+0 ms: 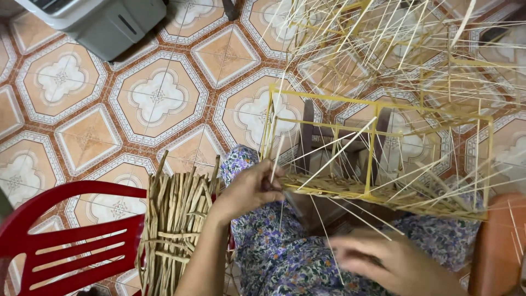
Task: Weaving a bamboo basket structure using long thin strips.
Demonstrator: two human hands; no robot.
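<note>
A box-shaped frame of yellow bamboo sticks [372, 142] rests across my lap, with many thin pale slivers sticking out of it in all directions. Its lower edge carries a woven band of strips [350, 189]. My left hand [249, 189] grips the left end of that woven edge, pinching a thin sliver. Blurred and low in the picture, my right hand [383, 260] sits over my floral trousers [279, 257], its fingers among loose slivers; whether it holds one I cannot tell.
A bundle of flat bamboo strips [175, 225] leans on a red plastic chair [71, 241] at my left. A grey plastic appliance [98, 22] stands on the patterned tile floor [153, 98]. More bamboo frames [394, 49] pile up ahead. An orange stool [498, 241] is at right.
</note>
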